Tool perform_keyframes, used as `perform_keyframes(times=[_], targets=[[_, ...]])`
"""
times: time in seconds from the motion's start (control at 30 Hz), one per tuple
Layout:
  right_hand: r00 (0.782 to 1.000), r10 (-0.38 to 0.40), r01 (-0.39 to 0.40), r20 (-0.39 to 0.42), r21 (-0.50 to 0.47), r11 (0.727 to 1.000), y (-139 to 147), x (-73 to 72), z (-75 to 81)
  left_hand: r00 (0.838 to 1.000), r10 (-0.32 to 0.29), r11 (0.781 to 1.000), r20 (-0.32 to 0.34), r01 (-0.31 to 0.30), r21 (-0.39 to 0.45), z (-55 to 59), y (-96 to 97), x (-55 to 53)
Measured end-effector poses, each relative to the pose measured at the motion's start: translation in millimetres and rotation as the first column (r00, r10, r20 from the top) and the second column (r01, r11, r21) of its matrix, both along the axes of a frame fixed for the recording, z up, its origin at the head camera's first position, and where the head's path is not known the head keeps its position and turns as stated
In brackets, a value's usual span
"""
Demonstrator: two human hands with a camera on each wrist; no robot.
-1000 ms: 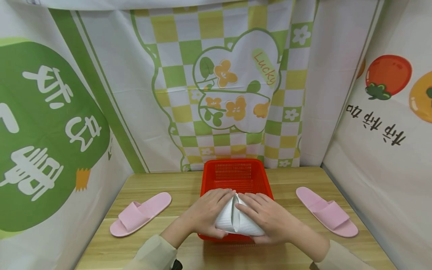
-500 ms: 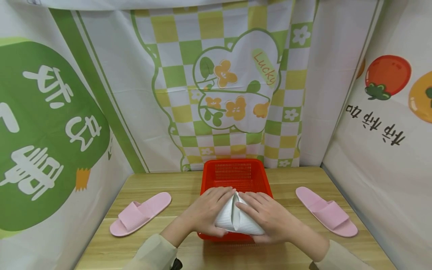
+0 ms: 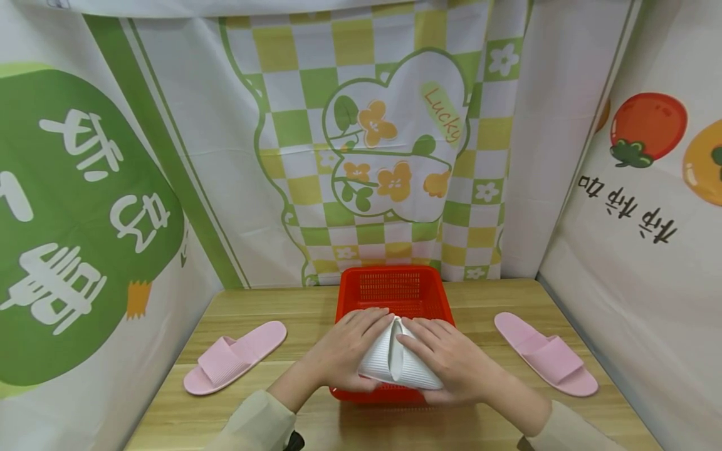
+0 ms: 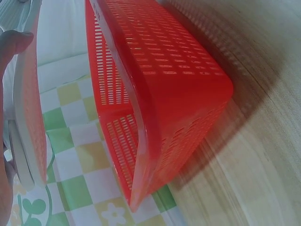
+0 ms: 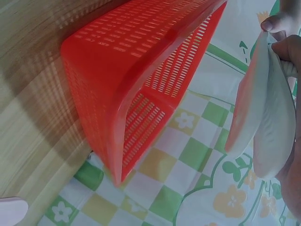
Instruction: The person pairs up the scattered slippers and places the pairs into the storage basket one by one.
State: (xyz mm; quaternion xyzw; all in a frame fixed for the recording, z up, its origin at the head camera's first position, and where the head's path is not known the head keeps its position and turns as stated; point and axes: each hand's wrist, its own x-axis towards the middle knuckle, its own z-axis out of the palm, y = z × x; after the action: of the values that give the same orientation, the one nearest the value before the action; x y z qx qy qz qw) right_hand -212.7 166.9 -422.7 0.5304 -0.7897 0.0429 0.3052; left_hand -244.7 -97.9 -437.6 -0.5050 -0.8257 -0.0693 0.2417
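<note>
Fingers of the left hand and right hand are gripping two white slippers above the red basket; uneven pressure is probably risking one slipper's sliding out onto the rim.

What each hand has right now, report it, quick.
Left hand: closed, holding the white slippers from their left side.
Right hand: closed, holding the same slippers from their right side.
</note>
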Motion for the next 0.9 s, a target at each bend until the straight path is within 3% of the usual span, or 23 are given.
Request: perform_keyframes(times=[0.23, 0.7, 0.9], targets=[[1.000, -0.014, 0.014, 0.011, -0.008, 1.000, 2.1, -1.7, -2.5, 1.000, 0.000, 1.000, -0.028, 0.001, 0.024, 2.2, 0.1, -0.1], [0.998, -0.057, 0.057, 0.000, -0.022, 0.998, 2.7, -3.9, -6.5, 0.998, 0.065, 0.997, 0.011, -0.065, 0.029, 3.3, -5.6, 1.1], [0.996, -0.084, 0.084, 0.006, -0.034, 0.996, 3.2, -4.6, -7.2, 0.997, 0.069, 0.996, -0.028, -0.067, 0.051, 3.5, -9.0, 1.3]])
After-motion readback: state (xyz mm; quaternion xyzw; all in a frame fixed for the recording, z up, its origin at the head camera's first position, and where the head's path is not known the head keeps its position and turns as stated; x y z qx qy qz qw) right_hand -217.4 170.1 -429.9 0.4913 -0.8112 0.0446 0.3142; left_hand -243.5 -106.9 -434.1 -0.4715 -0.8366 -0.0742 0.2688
